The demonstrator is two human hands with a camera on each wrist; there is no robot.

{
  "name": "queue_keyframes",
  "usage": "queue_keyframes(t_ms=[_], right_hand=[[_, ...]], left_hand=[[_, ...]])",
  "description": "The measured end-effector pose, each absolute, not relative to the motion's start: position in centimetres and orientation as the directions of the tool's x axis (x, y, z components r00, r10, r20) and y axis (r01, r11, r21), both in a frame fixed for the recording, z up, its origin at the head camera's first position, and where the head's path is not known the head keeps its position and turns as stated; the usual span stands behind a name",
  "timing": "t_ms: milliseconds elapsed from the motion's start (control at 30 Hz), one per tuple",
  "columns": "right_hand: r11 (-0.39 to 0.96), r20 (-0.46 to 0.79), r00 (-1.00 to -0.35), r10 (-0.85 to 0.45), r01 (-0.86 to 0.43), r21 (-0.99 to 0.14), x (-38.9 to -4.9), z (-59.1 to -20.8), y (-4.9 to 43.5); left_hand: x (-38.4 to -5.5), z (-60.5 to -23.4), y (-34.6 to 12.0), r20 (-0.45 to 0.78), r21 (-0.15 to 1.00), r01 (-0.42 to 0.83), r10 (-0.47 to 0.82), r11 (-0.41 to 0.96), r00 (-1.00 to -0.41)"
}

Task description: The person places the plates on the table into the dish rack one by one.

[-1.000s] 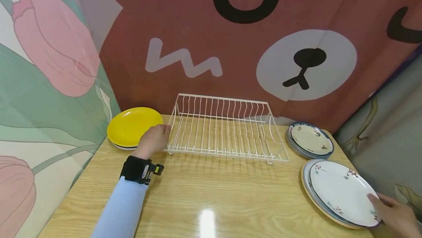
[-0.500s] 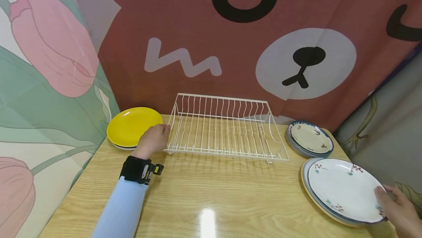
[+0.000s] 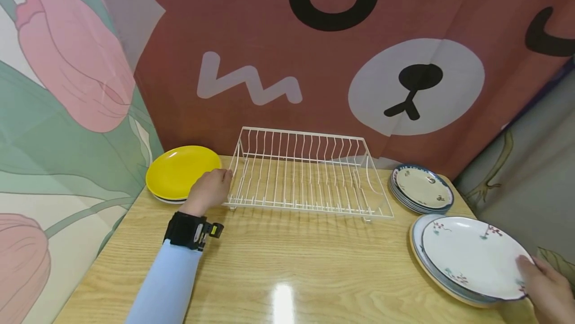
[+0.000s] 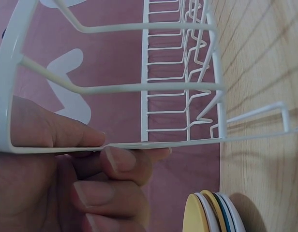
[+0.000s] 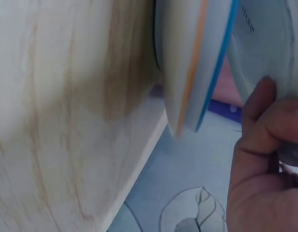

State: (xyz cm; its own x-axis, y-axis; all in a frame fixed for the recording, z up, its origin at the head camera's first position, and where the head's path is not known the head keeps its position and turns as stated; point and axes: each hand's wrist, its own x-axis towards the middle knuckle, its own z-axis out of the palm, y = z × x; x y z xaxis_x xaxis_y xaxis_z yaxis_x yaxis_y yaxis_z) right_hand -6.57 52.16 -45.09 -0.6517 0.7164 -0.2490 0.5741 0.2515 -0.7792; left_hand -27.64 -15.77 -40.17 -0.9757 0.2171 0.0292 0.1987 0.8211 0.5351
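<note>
A white wire dish rack point(image 3: 296, 179) stands at the back of the table. My left hand point(image 3: 210, 193) pinches the rack's left end bar; in the left wrist view the fingers point(image 4: 122, 159) and thumb close round that white rim. At the lower right, my right hand point(image 3: 545, 284) grips the near right edge of a white plate with small red flower sprigs point(image 3: 476, 259), thumb on top and fingers beneath. That plate is tilted up, its underside point(image 5: 260, 43) showing in the right wrist view, apart from the stacked larger plates point(image 3: 420, 254) below it.
A yellow plate point(image 3: 179, 169) tops a stack left of the rack. Several smaller cream plates with blue rims point(image 3: 422, 187) are piled behind the large plates. A patterned curtain point(image 3: 323, 64) hangs right behind the table point(image 3: 251, 269), whose right edge runs beside the large plates.
My right hand has lifted the flowered plate's near edge and shifted it slightly up and to the right over its stack. My left hand has stayed on the rack.
</note>
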Motion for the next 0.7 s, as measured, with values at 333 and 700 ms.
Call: queue_keyframes(t_ms=[333,700], right_hand=[[0.077,-0.162,-0.694,0.701,0.300,-0.951,-6.6,-42.5,51.8],[0.184,-0.036,-0.740,0.672,0.213,-0.959,-8.9,-38.5,50.8]], left_hand=[[-27.8,-40.2,-15.9,0.030,0.533,0.206,0.226,0.821,-0.974],[-27.7,-40.0,-15.6,0.006,0.526,0.181,0.210,0.831,-0.978]])
